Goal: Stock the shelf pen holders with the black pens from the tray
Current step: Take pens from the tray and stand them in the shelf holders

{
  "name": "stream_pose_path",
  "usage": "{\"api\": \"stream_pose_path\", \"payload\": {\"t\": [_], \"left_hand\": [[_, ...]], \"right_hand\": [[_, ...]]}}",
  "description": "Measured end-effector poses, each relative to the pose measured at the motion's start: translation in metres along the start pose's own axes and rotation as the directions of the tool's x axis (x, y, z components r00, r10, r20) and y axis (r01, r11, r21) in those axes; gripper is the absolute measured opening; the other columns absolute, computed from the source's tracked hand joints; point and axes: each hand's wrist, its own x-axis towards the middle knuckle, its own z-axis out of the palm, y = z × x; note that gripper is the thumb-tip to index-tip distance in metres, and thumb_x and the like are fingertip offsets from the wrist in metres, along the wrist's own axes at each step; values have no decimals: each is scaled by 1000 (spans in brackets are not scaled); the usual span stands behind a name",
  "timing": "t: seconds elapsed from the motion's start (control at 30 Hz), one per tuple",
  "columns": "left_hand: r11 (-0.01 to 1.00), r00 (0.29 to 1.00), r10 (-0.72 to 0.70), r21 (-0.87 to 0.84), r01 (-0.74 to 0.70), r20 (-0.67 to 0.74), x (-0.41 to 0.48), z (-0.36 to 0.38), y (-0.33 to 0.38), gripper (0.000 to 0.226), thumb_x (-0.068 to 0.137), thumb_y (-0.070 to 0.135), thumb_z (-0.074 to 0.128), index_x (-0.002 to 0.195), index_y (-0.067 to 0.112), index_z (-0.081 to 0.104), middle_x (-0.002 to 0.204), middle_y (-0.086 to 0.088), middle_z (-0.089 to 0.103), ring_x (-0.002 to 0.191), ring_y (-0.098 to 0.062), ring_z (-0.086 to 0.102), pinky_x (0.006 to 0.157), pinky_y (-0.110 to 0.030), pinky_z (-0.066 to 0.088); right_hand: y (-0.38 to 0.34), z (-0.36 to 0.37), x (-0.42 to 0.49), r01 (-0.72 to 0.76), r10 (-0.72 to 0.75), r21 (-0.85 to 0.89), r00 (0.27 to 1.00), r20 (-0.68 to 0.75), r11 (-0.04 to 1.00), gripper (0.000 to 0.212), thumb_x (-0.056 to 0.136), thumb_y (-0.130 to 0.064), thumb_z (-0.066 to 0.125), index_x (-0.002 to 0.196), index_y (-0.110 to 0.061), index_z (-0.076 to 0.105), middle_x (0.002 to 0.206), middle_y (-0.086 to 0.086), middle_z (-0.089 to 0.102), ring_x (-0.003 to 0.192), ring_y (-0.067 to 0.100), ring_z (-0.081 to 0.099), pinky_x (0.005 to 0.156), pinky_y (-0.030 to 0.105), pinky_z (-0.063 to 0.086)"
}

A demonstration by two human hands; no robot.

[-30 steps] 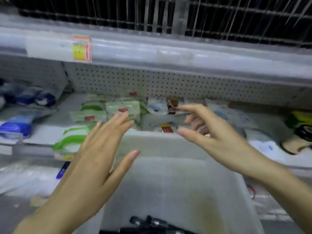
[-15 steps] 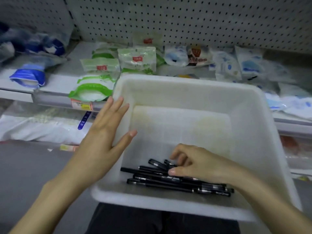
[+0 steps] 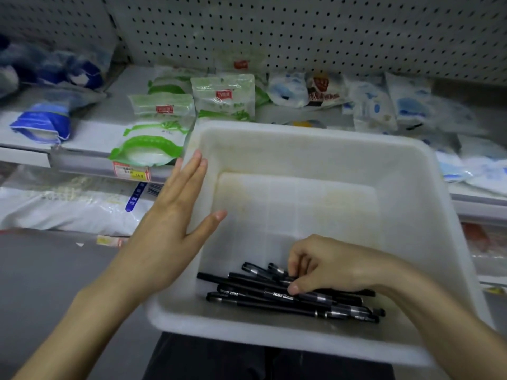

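Compared with a second ago, when both hands were raised open toward the shelf point(image 3: 90, 138), the view is now dropped onto the white plastic tray point(image 3: 315, 133). The right hand point(image 3: 329, 266) is lowered into the tray's near corner. Its fingers are curled over the heap of black pens point(image 3: 260, 294), and its thumb is pressed against one barrel. A grip on several pens is being gathered, though none is seen lifted clear of the tray floor. The left hand point(image 3: 170, 229) is held flat, fingers straight, against the tray's left wall; nothing is gripped, and the tray is judged to be steadied by it. Half a second ago the arrangement was nearly the same, with the right fingers less tightly closed. The pick-up step is therefore judged under way. No pen holders are visible; only green-and-white packets point(image 3: 222, 97) and a pegboard point(image 3: 301, 31) are seen beyond the tray.
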Motion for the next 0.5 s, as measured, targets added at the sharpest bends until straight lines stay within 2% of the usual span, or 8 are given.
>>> {"api": "stream_pose_path", "payload": {"t": [0.13,0.3,0.4,0.5], "left_hand": [[1000,1000,-4,2,4,5,4,0,-3,76,90,60,40,152,30,9,155,29,-6,140,13,-7,101,5,-2],[1000,999,-16,4,16,31,14,-2,-2,80,83,60,38,150,34,4,150,34,-11,138,14,-11,102,4,-5],[995,999,10,98,-14,39,21,-2,-5,82,87,73,29,152,29,6,155,25,-8,140,9,-16,110,-9,-14],[946,994,109,308,-104,1,25,-9,0,81,86,68,18,152,20,20,157,13,3,143,1,-16,114,-24,-19]], "right_hand": [[0,-3,6,23,-23,29,999,29,999,20,78,-20,77,80,-27,58,77,-7,59,75,9,56,77,30,49],[-3,-23,9,80,-71,157,995,-64,984,12,77,-7,76,82,-13,68,75,3,63,64,4,54,63,15,42],[-9,-34,3,129,-95,258,985,-142,957,14,75,-1,76,82,-6,65,75,8,63,59,4,55,57,15,44],[-23,-49,-11,223,-144,297,954,-265,929,22,70,-3,81,78,-7,61,66,3,60,55,5,54,53,16,46]]}}
